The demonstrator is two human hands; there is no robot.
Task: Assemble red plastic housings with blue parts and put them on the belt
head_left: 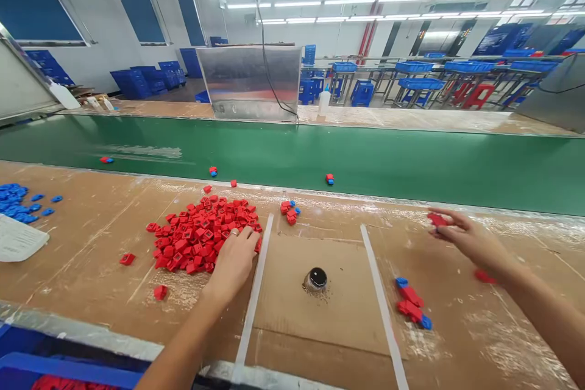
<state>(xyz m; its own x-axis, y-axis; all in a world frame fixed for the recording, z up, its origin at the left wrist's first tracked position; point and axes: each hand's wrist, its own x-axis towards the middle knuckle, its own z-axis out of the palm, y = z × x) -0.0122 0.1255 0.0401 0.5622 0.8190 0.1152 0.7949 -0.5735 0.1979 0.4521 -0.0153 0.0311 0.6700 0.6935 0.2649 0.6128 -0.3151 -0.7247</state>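
My left hand [235,256] rests at the right edge of a heap of small red plastic blocks [201,231]. Its fingers are curled close together, and the heap and the hand hide what the tips grip. Over the bench at the right, my right hand [470,241] pinches a red plastic block [437,219] between thumb and fingers. Below and left of it lie red blocks with blue ends [411,304]. Another red piece [484,276] shows beside the right forearm. Between the hands, a small round dark-topped post [317,279] stands on a cardboard sheet [338,323].
White tape strips [379,298] flank the cardboard. Red-and-blue pieces [290,212] lie beyond it, and a few more sit on the green conveyor belt [411,164]. Blue pieces [18,201] and a paper sheet [21,241] are at far left. A blue bin [68,362] stands below the front edge.
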